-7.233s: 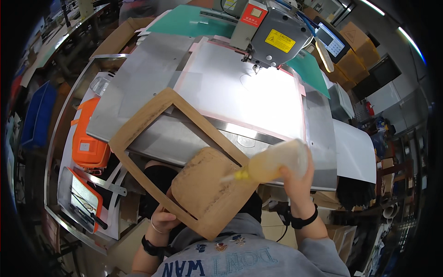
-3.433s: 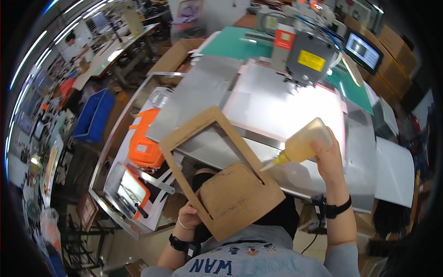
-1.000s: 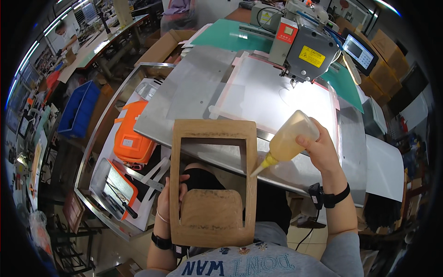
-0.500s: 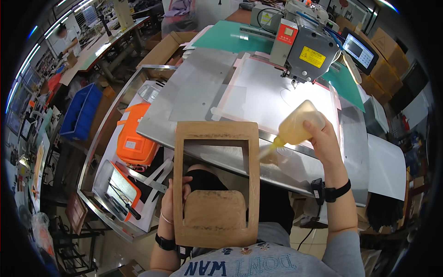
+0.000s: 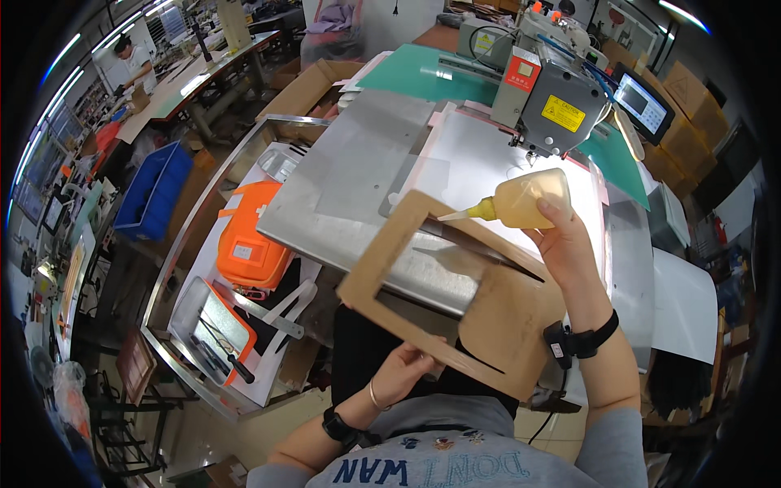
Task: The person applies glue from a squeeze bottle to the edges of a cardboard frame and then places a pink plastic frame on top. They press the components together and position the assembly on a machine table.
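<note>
My left hand (image 5: 404,374) grips the lower edge of a brown rectangular frame (image 5: 378,250), which has a large opening and a rounded brown flap (image 5: 500,313) at its right end. The frame is tilted and held above my lap, partly over the metal table edge. In my right hand (image 5: 563,244) is a clear squeeze bottle (image 5: 529,199) of pale yellowish liquid. Its yellow nozzle (image 5: 472,213) points left, with the tip at or just above the frame's upper corner. Whether the tip touches the frame, I cannot tell.
A sewing machine head (image 5: 561,106) stands over the lit metal table (image 5: 358,191), with a screen (image 5: 641,104) beside it. To the left lie an orange case (image 5: 254,228) and a tray (image 5: 203,305) of tools. Farther off are a blue crate (image 5: 150,191) and another person (image 5: 137,67).
The frame has turned from upright to slanted and shifted right, and my left hand moved right with it. The bottle has tipped closer to level, its nozzle now at the frame's upper corner.
</note>
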Tool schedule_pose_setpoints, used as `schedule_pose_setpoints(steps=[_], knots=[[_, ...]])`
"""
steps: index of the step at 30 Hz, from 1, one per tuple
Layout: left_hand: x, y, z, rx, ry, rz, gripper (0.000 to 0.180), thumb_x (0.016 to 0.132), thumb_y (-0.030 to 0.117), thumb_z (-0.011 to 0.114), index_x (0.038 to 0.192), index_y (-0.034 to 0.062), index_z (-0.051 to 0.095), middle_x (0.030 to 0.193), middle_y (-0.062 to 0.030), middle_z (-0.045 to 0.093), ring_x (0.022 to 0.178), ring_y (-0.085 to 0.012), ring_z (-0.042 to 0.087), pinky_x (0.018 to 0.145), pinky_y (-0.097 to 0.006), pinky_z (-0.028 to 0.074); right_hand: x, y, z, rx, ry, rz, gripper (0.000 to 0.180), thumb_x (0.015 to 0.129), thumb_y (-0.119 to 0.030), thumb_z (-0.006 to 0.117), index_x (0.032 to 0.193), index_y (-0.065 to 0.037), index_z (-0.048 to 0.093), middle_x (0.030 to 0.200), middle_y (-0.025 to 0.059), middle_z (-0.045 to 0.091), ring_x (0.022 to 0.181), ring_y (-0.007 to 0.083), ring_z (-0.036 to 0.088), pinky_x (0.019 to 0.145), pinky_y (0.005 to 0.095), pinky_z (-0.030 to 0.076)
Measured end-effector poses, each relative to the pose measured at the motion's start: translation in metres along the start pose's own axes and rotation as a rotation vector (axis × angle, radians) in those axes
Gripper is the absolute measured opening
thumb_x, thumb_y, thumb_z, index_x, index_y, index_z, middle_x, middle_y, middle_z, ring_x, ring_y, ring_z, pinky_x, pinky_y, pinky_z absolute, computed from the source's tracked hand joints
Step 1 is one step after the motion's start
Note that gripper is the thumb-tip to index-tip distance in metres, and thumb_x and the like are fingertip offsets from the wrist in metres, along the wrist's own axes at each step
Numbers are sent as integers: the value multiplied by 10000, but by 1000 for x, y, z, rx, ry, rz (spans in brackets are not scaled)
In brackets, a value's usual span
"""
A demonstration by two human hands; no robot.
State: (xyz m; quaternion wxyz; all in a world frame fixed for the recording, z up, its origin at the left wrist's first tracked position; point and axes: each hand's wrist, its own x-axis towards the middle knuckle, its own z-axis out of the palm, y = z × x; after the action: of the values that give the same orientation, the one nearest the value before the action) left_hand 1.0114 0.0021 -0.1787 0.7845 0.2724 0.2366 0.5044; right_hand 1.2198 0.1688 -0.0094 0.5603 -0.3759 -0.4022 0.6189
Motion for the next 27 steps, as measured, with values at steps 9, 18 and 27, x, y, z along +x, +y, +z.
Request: schedule_pose_setpoints(steps=[9,18,27], knots=[[-9,21,-6,77,-159,-123,409,813,65,594,1186,-5,441,1143,-233,533,1031,-255,554,713,-285,514,-5,11,5,-145,72,44,417,791,-168,652,1126,-12,459,1025,80,558,930,165,571,764,307,509],[-6,18,-9,90,-136,-158,261,821,60,580,1063,2,500,1155,-230,526,1005,-241,563,741,-299,524,-14,-1,14,-131,-9,152,405,792,-77,629,1138,8,436,1051,97,546,970,184,565,806,331,506],[-3,17,-11,88,-153,-172,266,823,62,580,1069,5,493,1181,-229,508,1027,-254,553,749,-301,523,-18,15,18,-251,-18,64,416,791,-64,636,1133,36,421,1068,113,532,981,197,556,841,335,489]])
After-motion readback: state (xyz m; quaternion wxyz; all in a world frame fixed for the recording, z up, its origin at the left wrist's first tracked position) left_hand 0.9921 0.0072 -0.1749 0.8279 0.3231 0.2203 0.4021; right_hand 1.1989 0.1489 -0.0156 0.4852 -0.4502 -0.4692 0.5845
